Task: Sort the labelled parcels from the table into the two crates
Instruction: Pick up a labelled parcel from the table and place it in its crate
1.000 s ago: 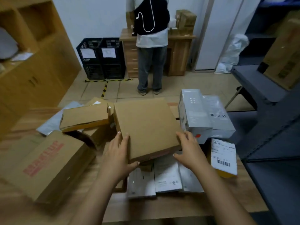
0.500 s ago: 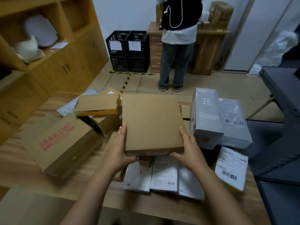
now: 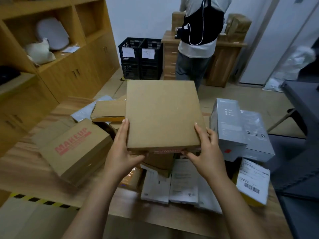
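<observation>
Left hand and right hand pinch flat box by near corners only; far end unsupported, so it may tip or slip onto table parcels.

One view only, worn on the head: it looks forward and down, close over the table, wide enough to reach the floor, the black crates and the back wall.

matt brown cardboard box above a wood-grain table; black plastic crates.
</observation>
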### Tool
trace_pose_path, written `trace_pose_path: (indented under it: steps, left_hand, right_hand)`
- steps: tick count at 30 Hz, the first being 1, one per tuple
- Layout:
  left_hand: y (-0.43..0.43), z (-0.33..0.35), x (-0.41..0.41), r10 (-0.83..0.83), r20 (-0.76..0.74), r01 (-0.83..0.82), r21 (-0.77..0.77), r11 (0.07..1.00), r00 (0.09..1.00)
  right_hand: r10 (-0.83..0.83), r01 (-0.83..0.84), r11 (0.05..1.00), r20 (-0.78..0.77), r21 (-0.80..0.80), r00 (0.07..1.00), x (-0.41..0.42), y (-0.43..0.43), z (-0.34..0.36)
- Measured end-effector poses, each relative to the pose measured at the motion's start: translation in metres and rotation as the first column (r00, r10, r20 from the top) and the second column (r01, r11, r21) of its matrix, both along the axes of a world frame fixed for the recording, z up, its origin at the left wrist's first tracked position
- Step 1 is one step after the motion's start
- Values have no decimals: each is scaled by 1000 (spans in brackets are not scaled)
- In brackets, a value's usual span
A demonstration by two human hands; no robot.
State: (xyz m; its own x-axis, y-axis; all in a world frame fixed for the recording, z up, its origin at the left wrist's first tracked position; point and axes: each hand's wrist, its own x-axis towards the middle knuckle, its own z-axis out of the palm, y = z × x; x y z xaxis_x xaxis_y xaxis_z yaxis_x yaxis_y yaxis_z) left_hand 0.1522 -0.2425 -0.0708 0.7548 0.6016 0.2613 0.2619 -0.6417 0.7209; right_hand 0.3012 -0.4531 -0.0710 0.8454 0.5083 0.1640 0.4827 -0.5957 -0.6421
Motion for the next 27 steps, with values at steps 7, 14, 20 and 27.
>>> trace_pose_path:
  steps: [7,14,20,27]
  left_hand:
    - [84,30,-65,52,79,-59,94,994,996]
    - [162,28,-147,101,-19,-99,97,990,995]
    - [203,4,-192,84,-102,-82,22,996,991]
    - [215,-24,-208,69,-142,-76,-48,996,987]
  right_hand:
    - [45,-49,998,69,50,997,-54,87,28]
    - [92,-93,994,11,60,996,-126,174,15]
    - [89,-89,996,-91,14,992,-176,214,-9]
    - [47,-53,998,-116,-47,992,-201,221,-25]
